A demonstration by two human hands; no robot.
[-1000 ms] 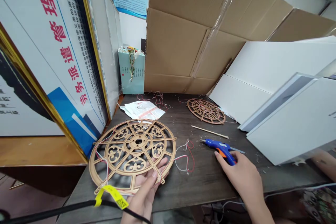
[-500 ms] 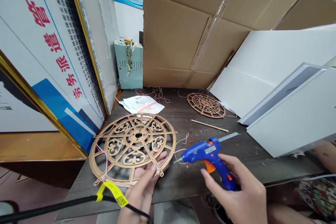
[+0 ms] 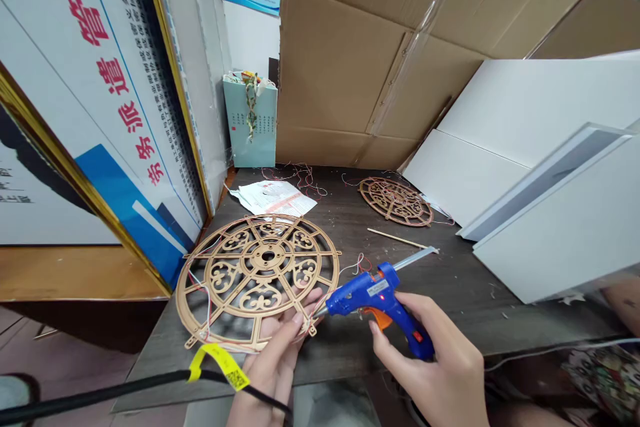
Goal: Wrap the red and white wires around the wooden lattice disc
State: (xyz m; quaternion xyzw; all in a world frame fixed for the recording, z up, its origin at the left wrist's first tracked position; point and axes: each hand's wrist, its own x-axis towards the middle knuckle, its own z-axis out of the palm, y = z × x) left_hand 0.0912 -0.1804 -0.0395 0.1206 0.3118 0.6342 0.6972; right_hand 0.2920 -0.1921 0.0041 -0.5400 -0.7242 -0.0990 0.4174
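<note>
A round wooden openwork disc (image 3: 268,256) is held up over the near left of the table, with red and white wires along its rim. My left hand (image 3: 283,347) grips its lower right edge, thumb on top and fingers beneath, seen through the cutouts. My right hand (image 3: 430,353) is wrapped round the handle of a blue glue gun (image 3: 367,292) with an orange trigger and a small red light. The gun's metal nozzle is at the disc's rim, close to my left fingertips; whether it touches cannot be told. A clear glue stick (image 3: 415,257) sticks out of its back.
On the dark table (image 3: 345,227) lie a second wooden disc (image 3: 396,201), a thin stick (image 3: 400,239), crumpled paper (image 3: 275,197) and loose wires. A light green box (image 3: 251,123), cardboard (image 3: 345,67) and white panels (image 3: 555,213) stand around. A black cable (image 3: 125,388) crosses the lower left.
My right hand has moved the glue gun left, bringing its nozzle up to the disc's rim. The disc stays in my left hand. The whole view has shifted slightly.
</note>
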